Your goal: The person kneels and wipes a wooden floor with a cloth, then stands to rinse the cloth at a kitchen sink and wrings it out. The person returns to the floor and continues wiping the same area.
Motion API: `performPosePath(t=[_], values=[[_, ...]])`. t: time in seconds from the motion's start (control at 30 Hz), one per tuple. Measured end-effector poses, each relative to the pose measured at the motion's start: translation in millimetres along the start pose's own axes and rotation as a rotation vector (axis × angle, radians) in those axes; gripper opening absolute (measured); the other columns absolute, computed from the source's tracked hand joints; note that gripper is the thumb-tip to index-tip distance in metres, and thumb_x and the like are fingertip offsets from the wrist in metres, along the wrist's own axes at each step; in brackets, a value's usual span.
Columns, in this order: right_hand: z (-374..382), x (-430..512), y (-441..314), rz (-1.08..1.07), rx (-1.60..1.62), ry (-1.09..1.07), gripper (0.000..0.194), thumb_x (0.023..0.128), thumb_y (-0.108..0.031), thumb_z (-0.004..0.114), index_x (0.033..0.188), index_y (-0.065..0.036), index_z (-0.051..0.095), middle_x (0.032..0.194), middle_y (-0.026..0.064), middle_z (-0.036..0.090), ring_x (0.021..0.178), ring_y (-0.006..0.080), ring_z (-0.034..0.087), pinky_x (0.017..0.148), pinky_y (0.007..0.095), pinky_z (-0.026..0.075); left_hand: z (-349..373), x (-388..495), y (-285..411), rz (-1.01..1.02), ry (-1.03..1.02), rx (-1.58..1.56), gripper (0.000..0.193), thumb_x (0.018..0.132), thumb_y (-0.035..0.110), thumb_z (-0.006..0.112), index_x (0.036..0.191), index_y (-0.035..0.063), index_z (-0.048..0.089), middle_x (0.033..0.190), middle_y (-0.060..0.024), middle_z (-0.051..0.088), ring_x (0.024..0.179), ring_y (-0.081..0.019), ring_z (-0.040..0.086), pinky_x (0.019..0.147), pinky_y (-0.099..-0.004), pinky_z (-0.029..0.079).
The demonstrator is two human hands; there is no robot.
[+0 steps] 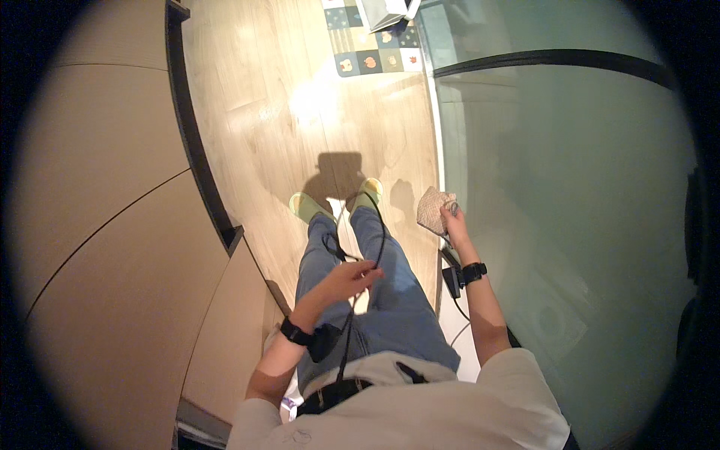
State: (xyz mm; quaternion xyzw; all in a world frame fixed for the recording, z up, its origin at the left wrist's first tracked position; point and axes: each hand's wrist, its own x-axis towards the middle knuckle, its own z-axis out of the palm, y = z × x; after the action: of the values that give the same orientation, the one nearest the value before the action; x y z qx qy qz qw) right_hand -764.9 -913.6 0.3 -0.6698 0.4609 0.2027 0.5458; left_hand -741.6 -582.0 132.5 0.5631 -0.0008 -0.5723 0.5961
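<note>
My left hand (351,279), in front of my thighs, has its fingers curled around a thin black cable (382,225). The cable arcs up over my lower legs and also hangs down towards my waist. Out to the right, my right hand (454,222) grips a bunched beige cloth (433,211) beside the edge of a glass panel. Each wrist wears a black band; black boxes or adapters (451,281) with a cord are near the right wrist.
Beige cabinet fronts (112,185) with a dark edge strip stand on the left. A greenish glass panel (551,197) fills the right. A patterned mat (371,56) and a white object (385,12) lie ahead on the wood floor (253,112). My feet wear light green slippers (306,207).
</note>
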Motion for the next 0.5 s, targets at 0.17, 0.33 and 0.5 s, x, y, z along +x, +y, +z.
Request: performPosePath(t=[0.17, 0.33, 0.5], values=[[61.0, 103.4, 61.2, -0.117, 0.040, 0.025, 0.043, 0.086, -0.015, 0.057, 0.124, 0.001, 0.045, 0.111, 0.0114, 0.057, 0.097, 0.0194, 0.054, 0.085, 0.0317, 0.044, -31.0, 86.8, -93.1, 0.030, -0.013, 0.187, 0.035, 0.092, 0.022, 0.052, 0.123, 0.0066, 0.042, 0.068, -0.0111, 0.064, 0.061, -0.0223, 0.063, 0.055, -0.0330, 0.047], [106.3, 248.6, 106.8, -0.280, 0.047, 0.172, 0.030, 0.086, -0.013, 0.058, 0.112, -0.001, 0.048, 0.103, 0.0089, 0.056, 0.094, 0.0184, 0.052, 0.082, 0.0323, 0.044, -81.3, 145.7, -138.6, 0.030, -0.156, 0.107, 0.031, 0.091, 0.021, 0.053, 0.118, 0.0094, 0.045, 0.065, -0.0110, 0.062, 0.060, -0.0269, 0.062, 0.054, -0.0360, 0.045], [133.5, 391.2, 103.8, -0.460, -0.038, 0.364, 0.042, 0.085, -0.008, 0.058, 0.123, 0.001, 0.046, 0.112, 0.0144, 0.057, 0.101, 0.0237, 0.054, 0.090, 0.0324, 0.041, -154.6, 186.9, -134.5, 0.030, -0.095, 0.151, 0.029, 0.090, 0.019, 0.054, 0.117, 0.0103, 0.048, 0.063, -0.0115, 0.058, 0.058, -0.0266, 0.060, 0.051, -0.0348, 0.042]])
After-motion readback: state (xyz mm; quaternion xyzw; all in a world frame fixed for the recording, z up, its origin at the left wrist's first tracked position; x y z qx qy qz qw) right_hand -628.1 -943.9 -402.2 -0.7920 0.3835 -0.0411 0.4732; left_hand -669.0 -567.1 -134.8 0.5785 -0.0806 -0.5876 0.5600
